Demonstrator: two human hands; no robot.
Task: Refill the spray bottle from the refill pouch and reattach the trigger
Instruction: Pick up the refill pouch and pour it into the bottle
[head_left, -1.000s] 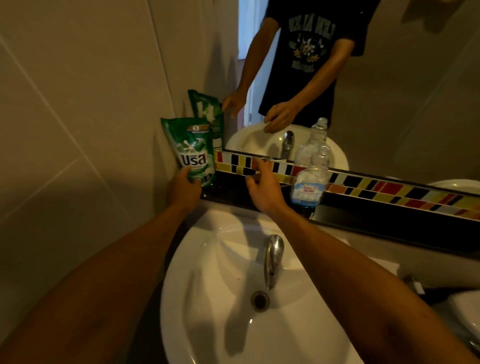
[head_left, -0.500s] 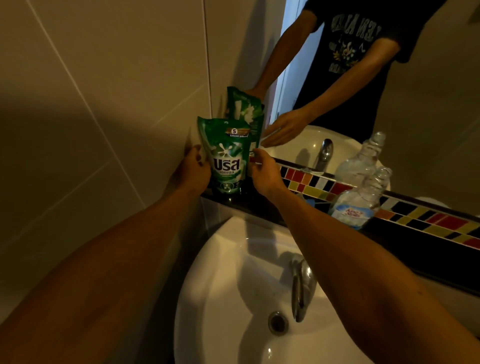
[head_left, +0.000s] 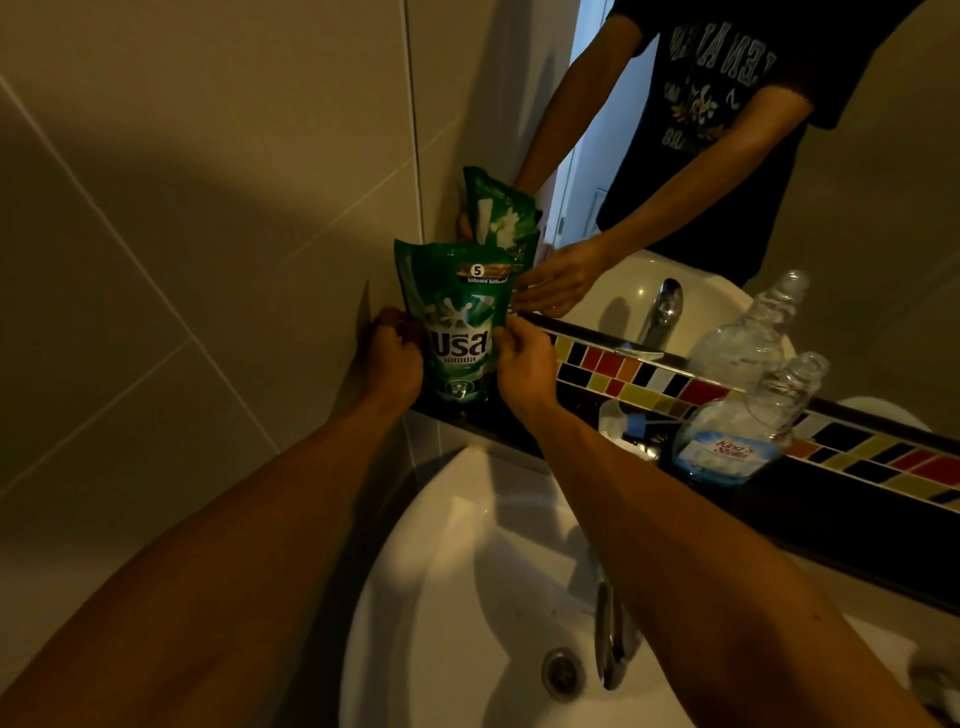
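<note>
Head view: the refill pouch (head_left: 460, 332) stands upright on the dark shelf (head_left: 810, 499) in the corner, against the mirror. The left hand (head_left: 392, 358) closes on its left edge; the right hand (head_left: 524, 364) pinches its right edge, so both grips hold the pouch. The spray bottle (head_left: 748, 426), with no trigger on its neck, stands on the same shelf, well apart to the right, above the sink (head_left: 467, 597). The pouch looks soft, full and likely slippery; support it low at both sides, without squeezing.
</note>
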